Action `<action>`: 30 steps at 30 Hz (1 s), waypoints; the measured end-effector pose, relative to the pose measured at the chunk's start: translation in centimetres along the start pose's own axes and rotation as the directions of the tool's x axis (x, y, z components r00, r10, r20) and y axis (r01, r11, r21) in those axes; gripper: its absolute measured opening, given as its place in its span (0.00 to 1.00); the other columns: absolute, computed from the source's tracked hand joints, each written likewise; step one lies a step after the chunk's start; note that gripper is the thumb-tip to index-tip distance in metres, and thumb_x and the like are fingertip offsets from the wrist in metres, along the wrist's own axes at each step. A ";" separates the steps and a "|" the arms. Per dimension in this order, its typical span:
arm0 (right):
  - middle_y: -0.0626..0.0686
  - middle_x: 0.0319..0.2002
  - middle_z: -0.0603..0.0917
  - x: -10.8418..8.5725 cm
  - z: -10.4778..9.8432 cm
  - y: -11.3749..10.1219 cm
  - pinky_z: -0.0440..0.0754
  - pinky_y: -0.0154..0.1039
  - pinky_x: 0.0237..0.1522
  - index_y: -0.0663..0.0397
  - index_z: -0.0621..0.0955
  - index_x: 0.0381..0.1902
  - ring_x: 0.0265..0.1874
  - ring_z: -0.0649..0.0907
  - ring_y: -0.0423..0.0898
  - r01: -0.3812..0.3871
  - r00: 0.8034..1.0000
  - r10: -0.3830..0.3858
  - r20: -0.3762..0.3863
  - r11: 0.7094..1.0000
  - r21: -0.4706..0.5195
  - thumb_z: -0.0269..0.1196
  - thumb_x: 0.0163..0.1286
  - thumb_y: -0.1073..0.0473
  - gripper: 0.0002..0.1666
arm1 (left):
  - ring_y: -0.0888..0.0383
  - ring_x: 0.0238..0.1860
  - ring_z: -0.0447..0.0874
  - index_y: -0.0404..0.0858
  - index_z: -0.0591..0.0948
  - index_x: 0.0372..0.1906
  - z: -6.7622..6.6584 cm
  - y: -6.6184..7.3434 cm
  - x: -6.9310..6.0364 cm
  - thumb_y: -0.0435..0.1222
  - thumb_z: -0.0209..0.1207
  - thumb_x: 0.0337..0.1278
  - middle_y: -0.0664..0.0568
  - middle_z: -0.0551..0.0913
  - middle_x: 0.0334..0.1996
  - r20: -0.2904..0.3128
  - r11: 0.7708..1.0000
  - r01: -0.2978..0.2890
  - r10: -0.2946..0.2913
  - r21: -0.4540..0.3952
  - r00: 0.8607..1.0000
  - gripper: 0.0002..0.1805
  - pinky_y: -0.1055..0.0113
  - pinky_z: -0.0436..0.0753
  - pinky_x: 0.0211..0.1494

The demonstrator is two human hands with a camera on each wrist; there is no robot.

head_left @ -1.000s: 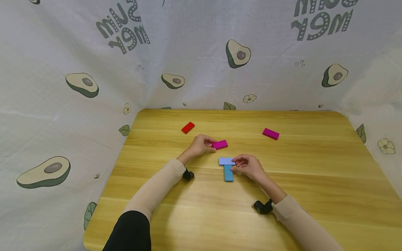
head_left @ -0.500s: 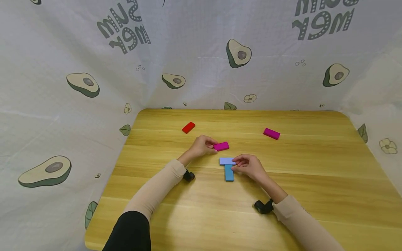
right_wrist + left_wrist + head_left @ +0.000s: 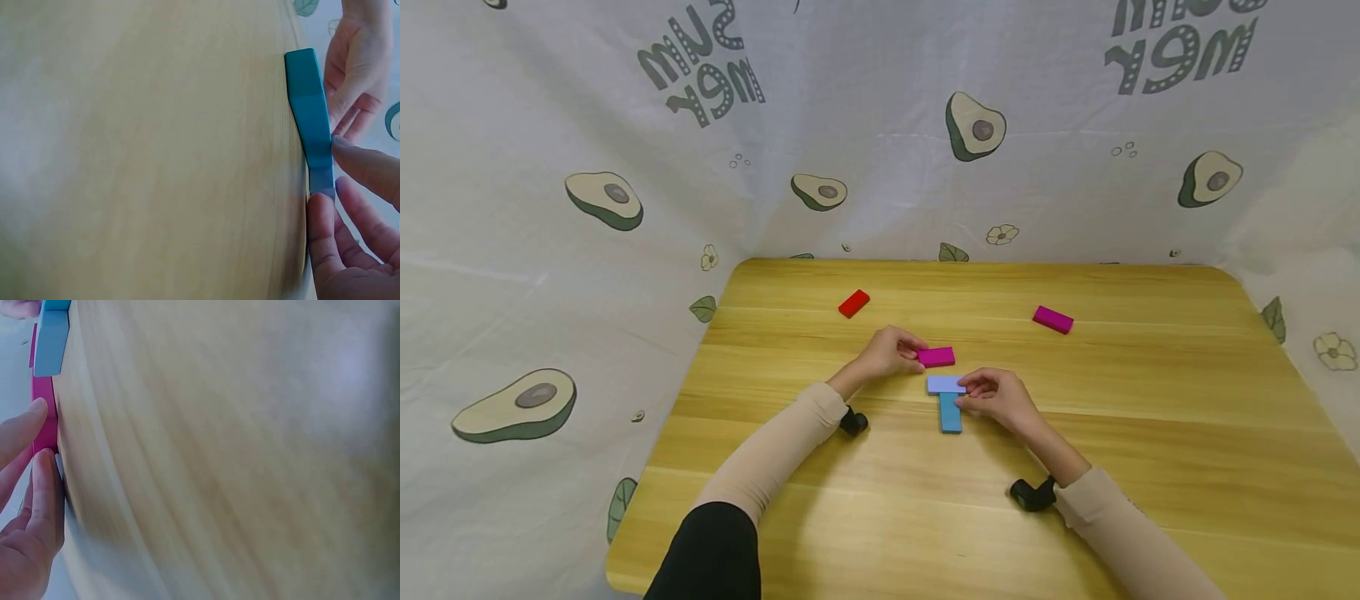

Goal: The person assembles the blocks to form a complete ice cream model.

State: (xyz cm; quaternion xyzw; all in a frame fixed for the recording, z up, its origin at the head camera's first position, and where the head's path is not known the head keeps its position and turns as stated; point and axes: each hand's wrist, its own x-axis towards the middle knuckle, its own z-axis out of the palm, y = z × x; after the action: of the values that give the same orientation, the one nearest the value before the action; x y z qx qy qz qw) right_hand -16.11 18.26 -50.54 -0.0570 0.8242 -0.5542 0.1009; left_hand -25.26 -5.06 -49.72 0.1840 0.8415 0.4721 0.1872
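My left hand [image 3: 886,353] pinches a flat magenta block [image 3: 938,357] by its left end, thumb at the near edge. Just in front of it, a lavender block [image 3: 943,384] lies crosswise against the far end of a blue block [image 3: 951,416], forming a T. The fingers of my right hand [image 3: 1002,400] hold the lavender block's right end, while the thumb touches the blue block's side. In the right wrist view, the blue block [image 3: 309,103] looks teal and hides part of the lavender block [image 3: 321,179]. The magenta block [image 3: 45,428] shows between left thumb and fingers.
A red block [image 3: 853,303] lies at the back left of the wooden table [image 3: 880,517]. Another magenta block [image 3: 1053,320] rests at the back right. A patterned cloth [image 3: 880,125] hangs behind the table's far edge.
My left hand has brought the magenta block slightly nearer and to the right, toward the lavender block, and turned it almost parallel to it. The right hand stays by the T.
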 end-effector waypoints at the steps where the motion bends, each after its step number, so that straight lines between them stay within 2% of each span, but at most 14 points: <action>1: 0.61 0.37 0.85 0.0 0.0 0.0 0.81 0.28 0.35 0.71 0.84 0.46 0.34 0.80 0.48 -0.001 1.000 0.001 -0.001 1.000 -0.001 0.75 0.58 0.66 0.19 | 0.61 0.38 0.84 0.31 0.86 0.50 0.0 0.0 0.0 0.27 0.72 0.51 0.43 0.86 0.46 0.004 1.000 0.001 -0.001 0.000 1.000 0.18 0.73 0.83 0.44; 13: 0.58 0.34 0.83 0.0 0.0 0.0 0.81 0.28 0.35 0.72 0.84 0.45 0.33 0.80 0.46 0.012 1.000 -0.012 -0.004 1.000 -0.010 0.74 0.58 0.67 0.18 | 0.61 0.40 0.85 0.31 0.86 0.51 0.3 0.0 0.0 0.26 0.72 0.51 0.43 0.86 0.48 0.032 1.000 -0.017 0.017 0.003 0.999 0.19 0.73 0.84 0.44; 25: 0.60 0.37 0.85 0.0 0.1 0.1 0.81 0.29 0.34 0.73 0.83 0.46 0.32 0.81 0.46 0.011 1.000 -0.011 0.002 1.000 0.007 0.74 0.59 0.67 0.19 | 0.60 0.42 0.85 0.30 0.85 0.52 0.5 0.3 -0.3 0.24 0.70 0.53 0.43 0.85 0.50 0.072 0.999 -0.016 0.014 0.029 0.997 0.19 0.73 0.83 0.45; 30: 0.58 0.35 0.85 0.0 0.1 0.1 0.81 0.29 0.34 0.72 0.84 0.45 0.32 0.80 0.46 0.012 1.000 -0.012 0.003 1.000 0.007 0.74 0.59 0.68 0.18 | 0.58 0.43 0.85 0.29 0.85 0.52 0.5 0.5 -0.5 0.23 0.69 0.53 0.41 0.85 0.51 0.086 1.000 -0.010 0.010 0.003 0.996 0.19 0.72 0.84 0.46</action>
State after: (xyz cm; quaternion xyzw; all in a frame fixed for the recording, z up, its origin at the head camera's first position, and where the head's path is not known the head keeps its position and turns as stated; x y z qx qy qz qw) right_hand -16.05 18.22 -50.70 -0.0626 0.8218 -0.5576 0.0990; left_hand -24.47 -4.67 -49.45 0.2086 0.8327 0.4631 0.2204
